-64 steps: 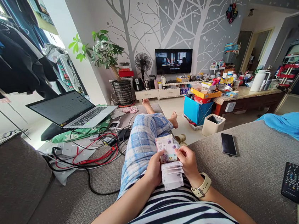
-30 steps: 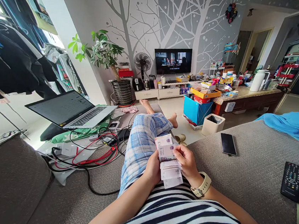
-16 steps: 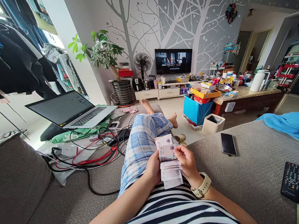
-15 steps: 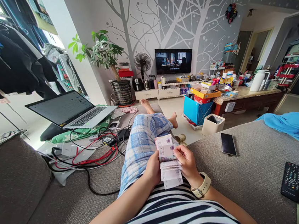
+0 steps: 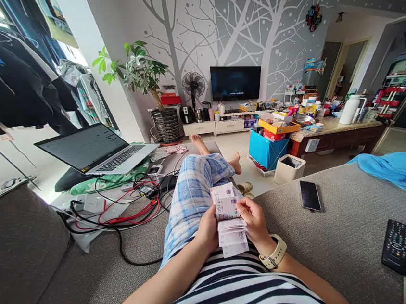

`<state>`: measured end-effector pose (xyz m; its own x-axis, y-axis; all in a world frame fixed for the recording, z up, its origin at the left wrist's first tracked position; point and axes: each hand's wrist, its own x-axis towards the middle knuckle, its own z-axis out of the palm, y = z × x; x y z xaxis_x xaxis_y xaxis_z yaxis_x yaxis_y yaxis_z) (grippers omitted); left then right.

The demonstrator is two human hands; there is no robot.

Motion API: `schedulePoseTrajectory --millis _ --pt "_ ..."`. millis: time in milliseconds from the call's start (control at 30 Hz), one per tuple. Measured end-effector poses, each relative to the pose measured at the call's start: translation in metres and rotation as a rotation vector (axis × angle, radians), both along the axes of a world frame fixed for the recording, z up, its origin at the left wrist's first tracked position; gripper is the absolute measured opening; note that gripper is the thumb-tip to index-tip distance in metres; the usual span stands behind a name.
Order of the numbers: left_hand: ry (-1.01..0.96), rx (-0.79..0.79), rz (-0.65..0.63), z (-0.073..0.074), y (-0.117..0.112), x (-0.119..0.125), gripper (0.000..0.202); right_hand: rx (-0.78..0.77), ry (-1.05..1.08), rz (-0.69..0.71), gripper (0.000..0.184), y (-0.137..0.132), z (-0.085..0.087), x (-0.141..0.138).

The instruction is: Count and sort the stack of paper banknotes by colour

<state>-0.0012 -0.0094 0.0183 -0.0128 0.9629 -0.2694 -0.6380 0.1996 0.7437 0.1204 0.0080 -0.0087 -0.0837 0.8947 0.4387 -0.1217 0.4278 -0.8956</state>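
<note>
A stack of banknotes [image 5: 234, 228] lies fanned out over my lap, several notes overlapping, pale with purple print and a figure 5 on one. My left hand [image 5: 209, 227] is closed on the stack's left side, thumb on top. With thumb and fingers together, my right hand [image 5: 254, 219] pinches the right edge of an upper note. Lower notes spread toward my striped shirt [image 5: 246, 297]. A cream wristwatch [image 5: 275, 253] is on my right wrist. Blue checked trousers [image 5: 194, 185] cover my legs beneath the notes.
On the grey sofa, a phone [image 5: 310, 195] and a black remote [image 5: 396, 246] lie to my right. An open laptop [image 5: 126, 157] and tangled cables [image 5: 146, 209] are on my left. Beyond stand a bin [image 5: 289, 170], a blue box [image 5: 266, 150] and a cluttered table [image 5: 367, 128].
Both hands stay nearly in place, still holding the banknotes. The television picture has gone dark, with a line of text left on it.
</note>
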Motion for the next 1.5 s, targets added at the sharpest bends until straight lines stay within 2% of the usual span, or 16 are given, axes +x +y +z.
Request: schedulePoseTrajectory --millis 433,633,733,833,1033,1267,1500 --pt "-0.039 -0.010 -0.016 0.000 0.001 0.000 0.024 -0.012 0.002 -0.008 0.034 0.000 -0.001 -0.001" --pt "-0.021 -0.100 -0.068 -0.004 0.001 -0.004 0.033 0.033 0.030 0.026 0.036 -0.003 0.000 0.001" --pt "-0.026 -0.107 -0.057 -0.003 0.000 -0.004 0.036 -0.012 0.023 -0.008 0.034 0.001 -0.004 0.001" --pt "-0.038 -0.135 -0.100 -0.002 -0.002 -0.003 0.038 -0.065 0.041 -0.062 0.035 0.007 -0.010 0.000" --pt "-0.013 -0.036 -0.001 -0.005 0.000 -0.001 0.027 -0.095 0.013 -0.124 0.038 0.015 -0.017 0.000" --pt "0.030 0.005 0.008 -0.012 0.004 -0.003 0.026 -0.039 -0.055 -0.145 0.037 0.012 -0.014 0.003" --pt "0.021 -0.014 -0.030 -0.009 0.002 -0.002 0.028 -0.042 -0.062 -0.181 0.035 0.013 -0.014 0.002"
